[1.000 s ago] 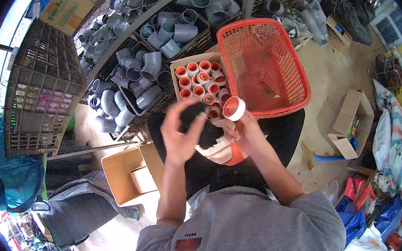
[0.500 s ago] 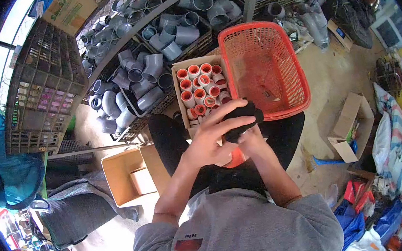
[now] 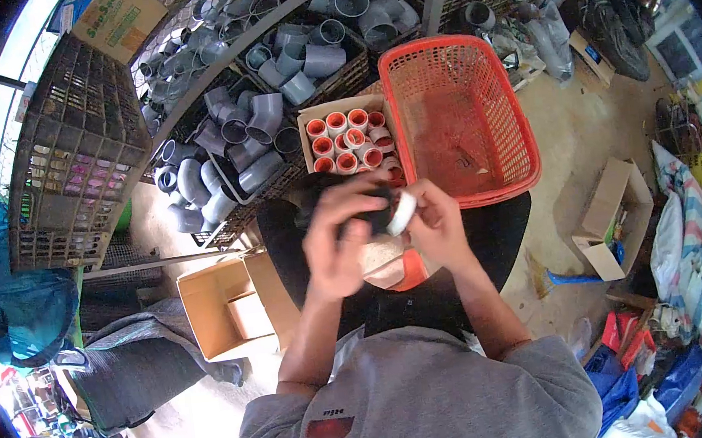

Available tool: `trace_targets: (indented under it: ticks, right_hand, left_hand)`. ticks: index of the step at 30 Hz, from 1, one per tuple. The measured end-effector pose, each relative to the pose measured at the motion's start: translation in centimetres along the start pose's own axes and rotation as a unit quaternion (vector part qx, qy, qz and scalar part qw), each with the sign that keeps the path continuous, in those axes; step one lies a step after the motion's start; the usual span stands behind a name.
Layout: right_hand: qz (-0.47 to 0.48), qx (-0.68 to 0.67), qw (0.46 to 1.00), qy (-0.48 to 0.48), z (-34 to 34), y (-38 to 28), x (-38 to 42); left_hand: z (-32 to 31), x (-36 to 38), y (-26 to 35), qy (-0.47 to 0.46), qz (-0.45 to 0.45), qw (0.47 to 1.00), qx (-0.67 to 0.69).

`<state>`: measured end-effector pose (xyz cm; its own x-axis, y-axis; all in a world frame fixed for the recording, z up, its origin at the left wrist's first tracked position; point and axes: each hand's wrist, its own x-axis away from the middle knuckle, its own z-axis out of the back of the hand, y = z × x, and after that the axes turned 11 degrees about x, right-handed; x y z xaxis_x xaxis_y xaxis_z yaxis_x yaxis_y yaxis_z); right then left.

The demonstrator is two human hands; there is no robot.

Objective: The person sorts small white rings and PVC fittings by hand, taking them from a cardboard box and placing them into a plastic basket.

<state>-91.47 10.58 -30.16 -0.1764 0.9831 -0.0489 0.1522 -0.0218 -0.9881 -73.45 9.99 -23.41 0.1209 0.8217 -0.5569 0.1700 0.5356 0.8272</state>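
While I watch through the head camera, both hands meet in front of the torso, just below the cardboard box of fittings.

Left hand (image 3: 338, 241): its fingers (image 3: 347, 196) are curled over a black cloth (image 3: 366, 205), pressing it against the fitting; thumb side faces me.

Right hand (image 3: 436, 229): its fingers are wrapped round a white pipe fitting (image 3: 402, 212), gripping it from the right; the rim of the fitting tilts toward the left hand.

White pipe fitting: held between the two hands, touching the black cloth, just in front of the near edge of the cardboard box (image 3: 305, 122). I cannot tell its inner colour from this angle.

Cardboard box: holds upright white fittings with orange insides (image 3: 342, 142), packed in rows; it stands beside the red basket.

Red basket (image 3: 520, 131): plastic mesh, to the right of the box, its near rim just beyond the right hand.

Grey pipe elbows (image 3: 249, 127): heaped in dark crates beyond and left of the box.

Open carton (image 3: 212, 308): on the floor, left of the left forearm.

Second open carton (image 3: 608, 215): on the floor, well apart to the right.
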Motion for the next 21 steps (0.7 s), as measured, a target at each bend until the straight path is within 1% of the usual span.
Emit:
trace_targets:
  ticks: [2, 3, 4, 5, 6, 8, 9, 10, 11, 12, 14, 15, 16, 17, 18, 19, 20, 21]
  right_hand:
    - [0.134, 0.101, 0.980, 0.108, -1.7, -1.2, -0.4]
    - [0.107, 0.075, 0.988, 0.082, -1.2, -1.5, -0.4]
    - [0.111, 0.077, 0.987, 0.084, -0.1, -0.6, 0.0]
    - [0.023, 0.121, 0.989, 0.081, 1.1, 1.2, 0.7]
    - [-0.066, 0.163, 0.981, 0.077, 1.7, 2.2, 1.3]
    - [-0.062, 0.152, 0.984, 0.070, 1.0, 0.5, 1.6]
    - [-0.041, 0.179, 0.981, 0.066, 0.7, -0.2, 1.7]
    - [-0.020, 0.207, 0.976, 0.063, 0.6, -0.6, 1.9]
    - [-0.012, 0.206, 0.977, 0.059, 0.9, 1.7, 2.4]
    - [-0.011, 0.207, 0.976, 0.059, 1.1, 1.6, 2.7]
    - [-0.098, 0.213, 0.971, -0.042, 1.5, 1.2, 3.1]
    - [-0.141, 0.221, 0.963, -0.066, 1.6, 1.8, 2.9]
    - [-0.142, 0.221, 0.963, -0.066, 1.6, 2.2, 3.1]
    - [-0.139, 0.118, 0.982, -0.049, 1.4, 2.6, 3.1]
    - [-0.136, 0.014, 0.990, -0.033, 1.1, 2.5, 2.9]
    - [-0.138, 0.013, 0.990, -0.034, 0.9, 2.7, 2.8]
    - [-0.141, -0.004, 0.990, -0.020, 0.8, 2.9, 2.4]
    - [-0.144, -0.020, 0.989, -0.007, 0.6, 2.8, 2.0]
  left_hand:
    - [-2.4, 0.3, -0.1, -0.101, 0.035, 0.991, -0.085]
    - [-2.8, 0.8, 0.0, -0.101, 0.033, 0.991, -0.083]
    - [-3.2, 1.3, 0.0, -0.073, 0.070, 0.990, -0.102]
    - [-3.3, 1.7, -0.1, -0.045, 0.108, 0.986, -0.121]
    - [-3.2, 2.2, -0.5, -0.047, 0.107, 0.986, -0.119]
    - [-2.2, 3.5, -1.7, -0.058, 0.167, 0.976, -0.126]
    - [-1.8, 3.7, -1.9, -0.072, 0.206, 0.970, -0.111]
    - [-1.4, 4.2, -2.5, -0.073, 0.204, 0.970, -0.110]
    - [-0.9, 4.9, -3.3, -0.062, 0.200, 0.970, -0.123]
    - [-0.7, 5.2, -3.5, -0.051, 0.197, 0.970, -0.135]
    - [-0.4, 5.5, -3.5, -0.040, 0.207, 0.965, -0.159]
    - [-0.3, 5.8, -3.5, -0.037, 0.214, 0.959, -0.179]
    - [-0.2, 5.9, -3.5, -0.034, 0.221, 0.954, -0.200]
    - [-0.2, 5.8, -3.7, -0.035, 0.220, 0.954, -0.200]
    - [-0.1, 5.6, -4.0, -0.004, 0.198, 0.954, -0.227]
    - [-0.1, 5.5, -4.1, 0.027, 0.177, 0.950, -0.254]
    - [-0.1, 5.3, -4.3, 0.028, 0.180, 0.950, -0.255]
    - [-0.1, 5.0, -4.6, 0.060, 0.166, 0.950, -0.259]
